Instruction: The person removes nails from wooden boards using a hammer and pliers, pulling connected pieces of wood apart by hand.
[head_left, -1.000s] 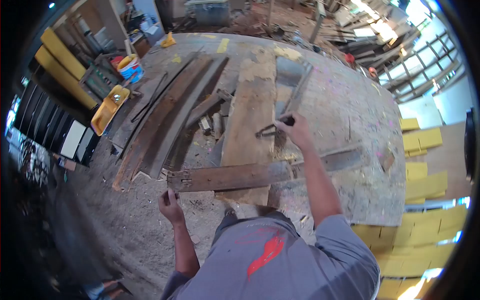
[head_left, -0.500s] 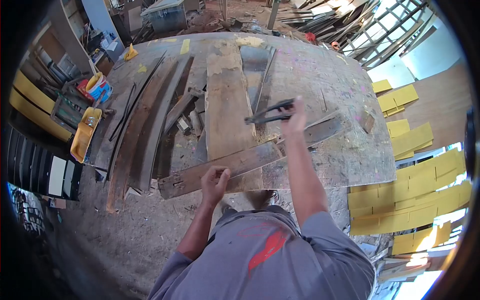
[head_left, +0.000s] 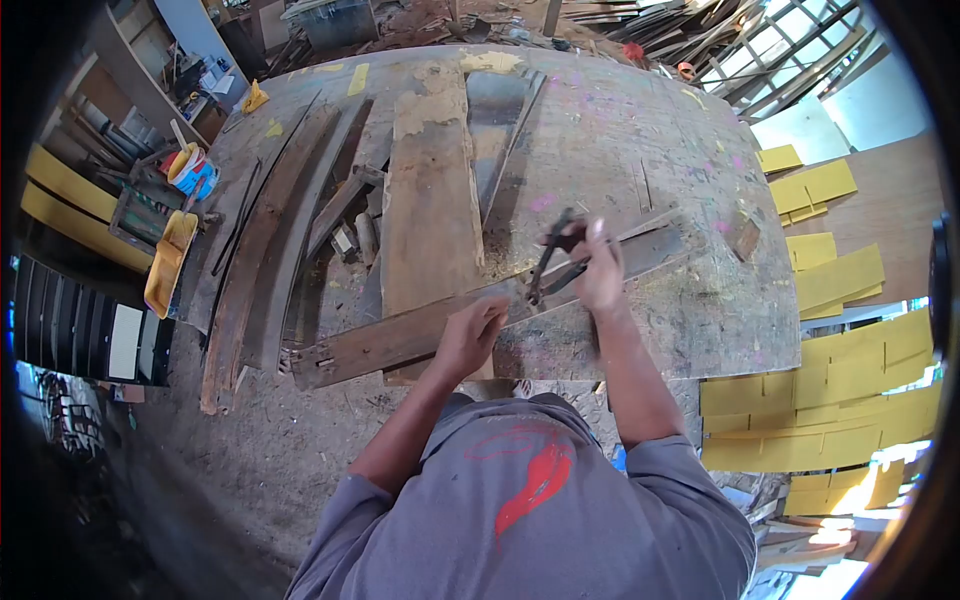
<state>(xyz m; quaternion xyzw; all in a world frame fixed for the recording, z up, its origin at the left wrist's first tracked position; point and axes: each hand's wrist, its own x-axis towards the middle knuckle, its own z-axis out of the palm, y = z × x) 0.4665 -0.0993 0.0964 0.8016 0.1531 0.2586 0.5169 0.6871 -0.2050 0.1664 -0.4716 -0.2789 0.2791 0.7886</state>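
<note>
A long brown wooden plank (head_left: pixel 390 340) lies slanted across the near side of the worktable, with small holes near its left end. My right hand (head_left: pixel 600 272) grips a pair of dark metal pincers (head_left: pixel 545 262) by the handles, which are spread apart. The pincers' jaws point down close over the plank, just right of my left hand (head_left: pixel 470 338). That hand is closed over the plank's near edge with its fingers bent together; what they hold, if anything, is hidden. A wider board (head_left: pixel 430 220) runs away from me beyond the plank.
Long dark wood strips (head_left: pixel 262 235) and short offcuts (head_left: pixel 345 240) lie on the left of the worktable (head_left: pixel 600 130). A yellow tray (head_left: pixel 170 265) and a paint bucket (head_left: pixel 190 170) stand past its left edge. Yellow boards (head_left: pixel 820 380) are at the right.
My right hand has brought the pincers down towards the plank, turning the jaws from pointing left to pointing downward. My left hand has moved right along the plank, closer to the jaws.
</note>
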